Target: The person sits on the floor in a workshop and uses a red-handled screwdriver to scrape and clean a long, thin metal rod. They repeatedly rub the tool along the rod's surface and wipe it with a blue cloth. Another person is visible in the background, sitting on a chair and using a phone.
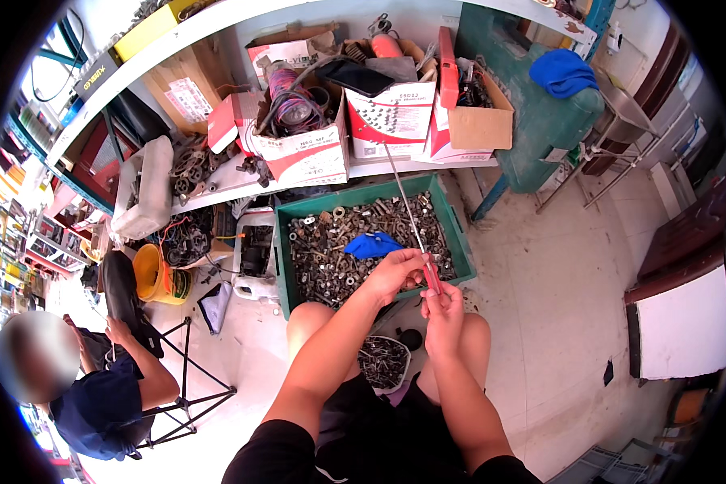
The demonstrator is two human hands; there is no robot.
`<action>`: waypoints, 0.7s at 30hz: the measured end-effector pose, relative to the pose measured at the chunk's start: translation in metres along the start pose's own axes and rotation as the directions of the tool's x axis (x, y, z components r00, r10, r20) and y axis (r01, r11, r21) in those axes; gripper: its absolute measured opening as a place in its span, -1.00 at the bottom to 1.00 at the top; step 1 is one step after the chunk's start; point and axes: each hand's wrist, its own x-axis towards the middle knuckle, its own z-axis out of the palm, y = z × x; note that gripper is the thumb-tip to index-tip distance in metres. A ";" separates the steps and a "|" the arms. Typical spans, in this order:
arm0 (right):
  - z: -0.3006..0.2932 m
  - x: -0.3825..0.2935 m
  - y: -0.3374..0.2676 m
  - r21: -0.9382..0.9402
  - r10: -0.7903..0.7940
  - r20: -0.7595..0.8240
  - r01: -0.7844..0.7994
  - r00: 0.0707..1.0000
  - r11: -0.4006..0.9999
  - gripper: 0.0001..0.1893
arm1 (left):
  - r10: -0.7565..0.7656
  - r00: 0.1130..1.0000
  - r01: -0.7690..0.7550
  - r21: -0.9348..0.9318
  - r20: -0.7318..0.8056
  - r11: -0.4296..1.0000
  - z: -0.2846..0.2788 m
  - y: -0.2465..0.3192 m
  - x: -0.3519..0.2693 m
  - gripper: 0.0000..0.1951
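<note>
Both my hands are on a long thin metal rod (404,192) with a red handle (433,279). My left hand (396,275) pinches it where the shaft meets the handle. Lower down, my right hand (443,311) grips the handle's end. The rod slants up and away, its far tip in front of a white and red carton (393,115). Beneath it lies a green plastic crate (363,197) full of loose nuts, bolts and other metal hardware (333,266). A bunched blue cloth item (372,245) rests on the hardware. Between my knees stands a small white container (408,363) holding screws or bolts.
Beyond the crate, a white shelf (218,192) carries cartons of parts, with a black phone (356,77) lying across them. A yellow bucket (148,272) stands left. Another person (103,399) sits at left by a black folding stand (184,402). Right is tiled floor (556,290).
</note>
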 end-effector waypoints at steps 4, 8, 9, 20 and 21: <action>-0.003 -0.002 -0.005 0.074 0.132 0.063 -0.137 0.989 0.988 -0.79 | 0.010 1.000 -0.010 -0.009 0.015 1.000 0.000 0.002 -0.003 -0.76; -0.004 -0.002 -0.006 0.169 0.210 0.100 -0.225 0.972 0.960 -0.75 | 0.001 0.999 -0.003 0.032 0.052 0.999 -0.005 -0.005 0.000 -0.73; -0.006 -0.002 -0.005 0.170 0.220 0.108 -0.236 0.969 0.957 -0.75 | 0.008 0.998 -0.010 0.041 0.056 0.999 -0.006 -0.006 0.001 -0.73; 0.004 0.001 -0.003 -0.136 -0.038 -0.032 0.034 0.999 0.990 -0.80 | 0.002 0.999 -0.003 0.035 0.048 0.999 -0.004 -0.002 -0.004 -0.72; 0.001 0.002 -0.003 -0.165 -0.041 -0.019 0.037 0.999 0.986 -0.80 | -0.001 0.999 0.000 0.025 0.044 1.000 -0.003 0.000 -0.005 -0.73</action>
